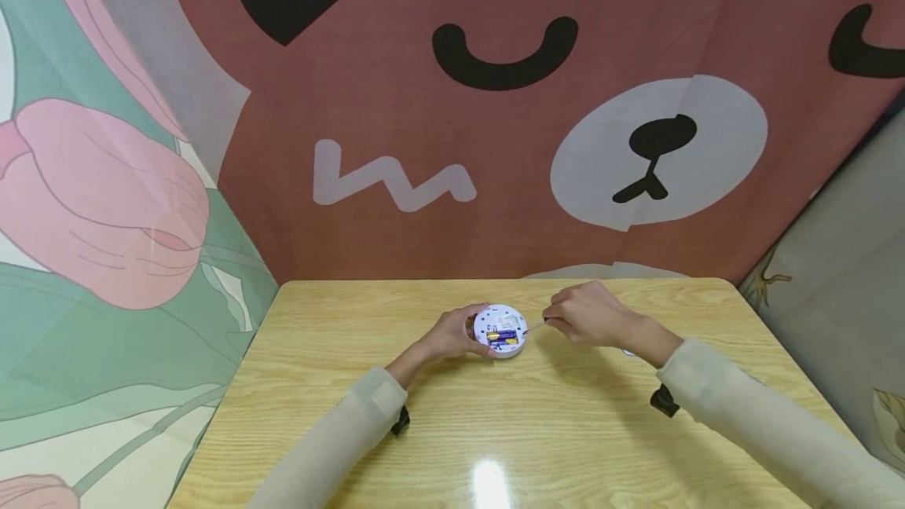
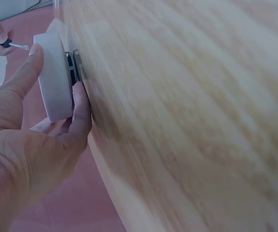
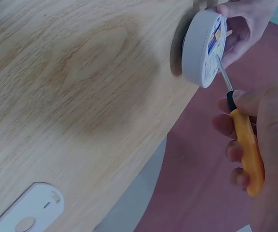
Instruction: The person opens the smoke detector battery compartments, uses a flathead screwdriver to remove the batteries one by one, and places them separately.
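Note:
A round white battery-powered device (image 1: 500, 313) is tilted up in my left hand (image 1: 452, 335), whose thumb and fingers grip its rim. Its open compartment faces up and holds purple-and-gold batteries (image 1: 503, 335). With my right hand (image 1: 588, 314) I grip a screwdriver (image 3: 248, 152) by its orange handle; the collar is black and the shaft is thin metal. In the right wrist view the screwdriver's tip reaches the device's face beside the batteries. From the left wrist view, the device's white side wall (image 2: 56, 79) shows, with its underside close over the table.
A flat white plate (image 3: 40, 209) with a round hole and slots lies on the wood-grain table (image 1: 452, 415), mostly hidden under my right wrist in the head view. Behind the table's far edge hangs a cloth (image 1: 396, 242) printed with a brown bear face.

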A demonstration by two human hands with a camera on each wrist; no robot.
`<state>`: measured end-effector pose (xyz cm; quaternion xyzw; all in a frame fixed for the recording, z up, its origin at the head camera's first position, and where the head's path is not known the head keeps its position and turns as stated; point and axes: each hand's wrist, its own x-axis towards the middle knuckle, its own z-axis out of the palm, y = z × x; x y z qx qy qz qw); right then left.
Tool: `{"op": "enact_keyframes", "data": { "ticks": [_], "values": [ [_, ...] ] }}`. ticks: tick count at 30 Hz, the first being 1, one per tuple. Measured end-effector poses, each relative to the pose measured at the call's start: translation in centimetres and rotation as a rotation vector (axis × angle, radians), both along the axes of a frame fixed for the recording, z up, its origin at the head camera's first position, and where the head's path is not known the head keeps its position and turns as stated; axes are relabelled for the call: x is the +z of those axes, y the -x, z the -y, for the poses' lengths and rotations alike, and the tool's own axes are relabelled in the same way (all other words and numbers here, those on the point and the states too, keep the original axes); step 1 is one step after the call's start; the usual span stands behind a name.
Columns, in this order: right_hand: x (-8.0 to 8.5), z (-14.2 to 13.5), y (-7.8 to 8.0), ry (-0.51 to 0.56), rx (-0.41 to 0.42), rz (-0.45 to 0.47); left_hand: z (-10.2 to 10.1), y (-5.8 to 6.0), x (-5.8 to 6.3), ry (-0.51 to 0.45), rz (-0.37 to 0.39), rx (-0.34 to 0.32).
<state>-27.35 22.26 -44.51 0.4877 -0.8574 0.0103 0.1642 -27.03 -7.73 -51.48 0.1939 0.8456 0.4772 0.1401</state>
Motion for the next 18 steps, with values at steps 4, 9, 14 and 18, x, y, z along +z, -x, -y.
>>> {"op": "enact_keyframes", "data": {
  "ticks": [4,9,14,18],
  "values": [
    [0.2,0.5,-0.1,-0.044,-0.016,0.028,0.0,0.0,-0.1,0.006,0.000,0.003],
    [0.6,1.2,-0.3,-0.086,-0.038,0.043,0.0,0.1,-0.2,0.013,-0.001,0.006],
    [0.9,1.9,-0.5,-0.129,-0.048,0.030,0.0,0.0,-0.1,0.009,-0.001,0.009],
    [1.1,2.4,-0.6,-0.157,-0.043,0.009,-0.1,0.0,0.0,0.022,-0.010,0.009]
  ]
}}
